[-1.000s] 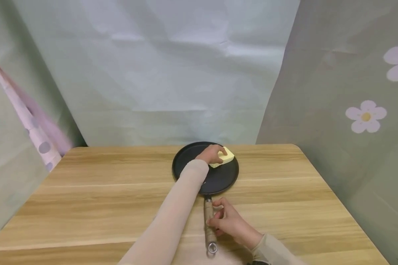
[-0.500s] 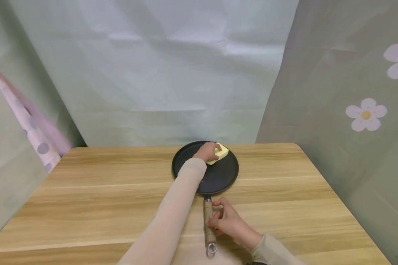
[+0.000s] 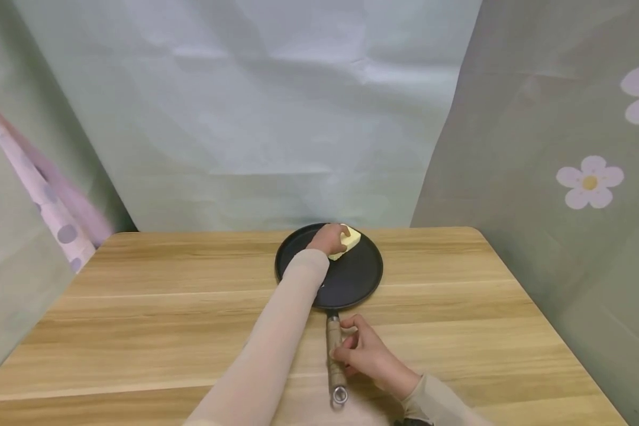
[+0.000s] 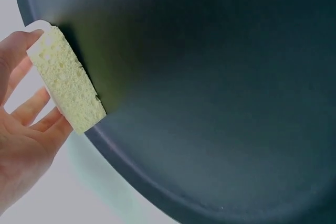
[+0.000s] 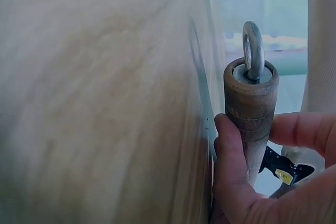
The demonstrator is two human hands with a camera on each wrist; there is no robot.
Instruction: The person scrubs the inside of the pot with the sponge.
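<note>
A round black flat pan (image 3: 354,278) lies on the wooden table, its wooden handle (image 3: 335,349) pointing toward me. My left hand (image 3: 327,238) grips a pale yellow sponge (image 3: 351,238) on the pan's far part. In the left wrist view the porous side of the sponge (image 4: 68,80) meets the dark pan surface (image 4: 210,103) near the rim, with fingers and thumb at its edges. My right hand (image 3: 370,355) holds the handle between thumb and fingers. A metal ring (image 5: 253,51) at the handle's end shows in the right wrist view.
The wooden table (image 3: 165,331) has rounded far corners. Behind it hangs a pale green cloth backdrop (image 3: 277,118), with flowers printed on its right side. A pink dotted fold of cloth (image 3: 58,213) hangs at the left.
My left hand has slid the sponge a little left and away from me across the pan. My right hand stays on the handle, and the pan has hardly moved.
</note>
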